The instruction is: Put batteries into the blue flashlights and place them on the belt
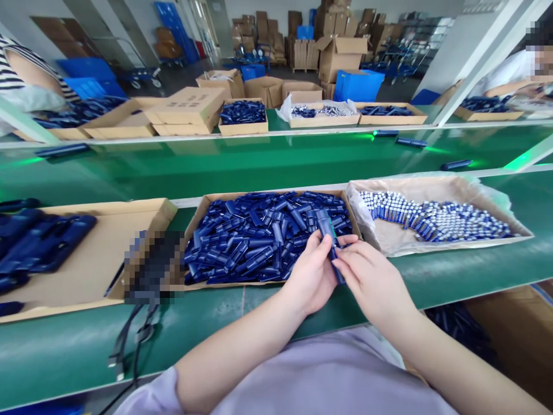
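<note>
At centre frame, loose blue casings (242, 242) are filling a carton (197, 218). Just right, the left hand (311, 276) is cradling one tilted blue tube (324, 223) and the right hand (372, 272) is pinching its lower part; a slackening grip could be causing a drop among the casings. Batteries (453, 221) are lying mid-right.

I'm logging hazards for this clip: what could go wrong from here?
If the grip slips, the blue tube between the left hand and right hand could drop among the similar blue parts just beyond and be hard to pick out. The loose cables near the table's front edge might catch the left sleeve.
</note>
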Demonstrator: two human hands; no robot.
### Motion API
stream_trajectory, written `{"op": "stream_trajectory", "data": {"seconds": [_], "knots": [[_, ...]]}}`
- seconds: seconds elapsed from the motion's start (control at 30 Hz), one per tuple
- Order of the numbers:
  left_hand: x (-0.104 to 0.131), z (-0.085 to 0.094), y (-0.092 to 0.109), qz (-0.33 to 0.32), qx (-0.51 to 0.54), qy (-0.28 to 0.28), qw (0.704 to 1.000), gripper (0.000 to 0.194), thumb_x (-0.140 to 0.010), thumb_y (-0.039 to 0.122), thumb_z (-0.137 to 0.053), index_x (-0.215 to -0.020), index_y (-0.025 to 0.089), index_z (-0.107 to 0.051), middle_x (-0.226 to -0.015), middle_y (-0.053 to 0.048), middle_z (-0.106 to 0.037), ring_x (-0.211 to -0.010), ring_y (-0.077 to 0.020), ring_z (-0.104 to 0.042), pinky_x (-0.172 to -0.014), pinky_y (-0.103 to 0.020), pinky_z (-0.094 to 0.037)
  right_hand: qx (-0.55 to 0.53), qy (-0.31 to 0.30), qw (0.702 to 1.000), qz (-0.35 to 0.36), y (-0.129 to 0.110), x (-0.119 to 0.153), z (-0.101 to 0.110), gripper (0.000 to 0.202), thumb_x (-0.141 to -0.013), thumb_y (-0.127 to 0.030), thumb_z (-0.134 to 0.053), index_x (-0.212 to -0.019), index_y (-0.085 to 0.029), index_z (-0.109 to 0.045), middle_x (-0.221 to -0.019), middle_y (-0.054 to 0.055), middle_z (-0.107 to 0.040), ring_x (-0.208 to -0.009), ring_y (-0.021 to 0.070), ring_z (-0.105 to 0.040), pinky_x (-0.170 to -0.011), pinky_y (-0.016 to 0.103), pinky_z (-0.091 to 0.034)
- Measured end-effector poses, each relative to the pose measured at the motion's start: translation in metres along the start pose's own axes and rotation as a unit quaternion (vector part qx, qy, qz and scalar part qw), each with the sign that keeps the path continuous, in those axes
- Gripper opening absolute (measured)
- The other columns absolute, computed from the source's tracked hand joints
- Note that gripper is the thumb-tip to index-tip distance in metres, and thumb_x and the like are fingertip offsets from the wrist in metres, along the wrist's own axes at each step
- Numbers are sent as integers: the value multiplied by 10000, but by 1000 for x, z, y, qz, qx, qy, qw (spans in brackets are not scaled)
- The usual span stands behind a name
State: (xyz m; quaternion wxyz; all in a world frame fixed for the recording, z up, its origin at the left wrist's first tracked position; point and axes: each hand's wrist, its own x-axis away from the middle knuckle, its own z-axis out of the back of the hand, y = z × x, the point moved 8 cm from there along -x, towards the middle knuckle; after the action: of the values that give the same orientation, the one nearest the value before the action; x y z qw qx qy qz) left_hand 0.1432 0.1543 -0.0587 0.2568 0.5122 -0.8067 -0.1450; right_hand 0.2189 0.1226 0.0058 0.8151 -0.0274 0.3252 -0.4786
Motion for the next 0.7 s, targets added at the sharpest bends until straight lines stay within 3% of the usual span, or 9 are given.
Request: {"op": "stream_trajectory", "data": {"seconds": [0.07,0.13,0.17,0.23,0.3,0.37,0.47,0.57,0.7], "knots": [[-1,3,5,1,9,22,1000,146,-946,280,-541,-1054,182,-527,-1094,-128,-697,-981,-233,-698,-891,-403,-538,1,6,1000,4,16,-3,16,302,-991,-303,-441,-1078,-171,-698,-1069,107,-645,-1037,201,-618,-891,327,-521],[-2,4,11,-1,22,32,999,201,-954,329,-523,-1057,162,-567,-1107,-152,-698,-978,-248,-703,-862,-382,-551,59,17,995,-75,62,-8,37,330,-977,-364,-449,-1103,-195,-703,-1112,107,-639,-1025,222,-613,-888,357,-510],[-2,4,13,2,29,33,999,232,-959,350,-510,-1049,151,-590,-1112,-159,-698,-979,-248,-704,-851,-365,-556,117,14,981,-154,95,-10,46,333,-962,-371,-458,-1084,-183,-704,-1095,114,-650,-1016,243,-612,-879,372,-501],[-2,3,13,17,39,26,999,286,-966,376,-490,-1007,131,-632,-1104,-160,-705,-975,-236,-706,-839,-324,-561,225,-111,901,-352,170,-2,46,330,-934,-359,-478,-1058,-146,-697,-1015,135,-679,-968,277,-627,-851,389,-486],[-1,3,9,41,39,17,998,330,-969,393,-478,-974,119,-663,-1078,-155,-715,-959,-220,-710,-825,-292,-563,251,-166,860,-413,214,-1,39,359,-903,-348,-506,-1011,-70,-706,-971,207,-684,-922,323,-642,-813,419,-480],[0,2,5,57,31,7,998,357,-970,405,-470,-963,113,-676,-1060,-156,-721,-942,-212,-713,-801,-270,-565,255,-182,845,-433,236,-4,27,365,-881,-307,-515,-1001,-22,-708,-991,266,-674,-910,348,-652,-789,436,-480],[1,2,1,62,18,1,998,352,-970,407,-470,-978,113,-663,-1057,-164,-721,-910,-209,-720,-773,-265,-565,254,-187,832,-456,243,-6,17,317,-845,-203,-506,-976,-3,-713,-993,292,-669,-907,357,-664,-774,442,-486],[2,2,0,60,22,0,998,298,-959,387,-503,-1057,128,-610,-1105,-188,-705,-940,-235,-718,-792,-306,-568,252,-177,840,-447,222,-6,25,277,-845,-208,-526,-953,-28,-705,-983,265,-675,-938,353,-658,-807,437,-488],[1,0,0,51,46,1,998,267,-944,337,-542,-1122,139,-537,-1203,-227,-657,-1086,-292,-673,-895,-404,-545,75,-63,935,-341,142,-5,38,314,-866,-378,-594,-1087,-164,-655,-956,99,-692,-849,221,-666,-774,327,-529]]}}
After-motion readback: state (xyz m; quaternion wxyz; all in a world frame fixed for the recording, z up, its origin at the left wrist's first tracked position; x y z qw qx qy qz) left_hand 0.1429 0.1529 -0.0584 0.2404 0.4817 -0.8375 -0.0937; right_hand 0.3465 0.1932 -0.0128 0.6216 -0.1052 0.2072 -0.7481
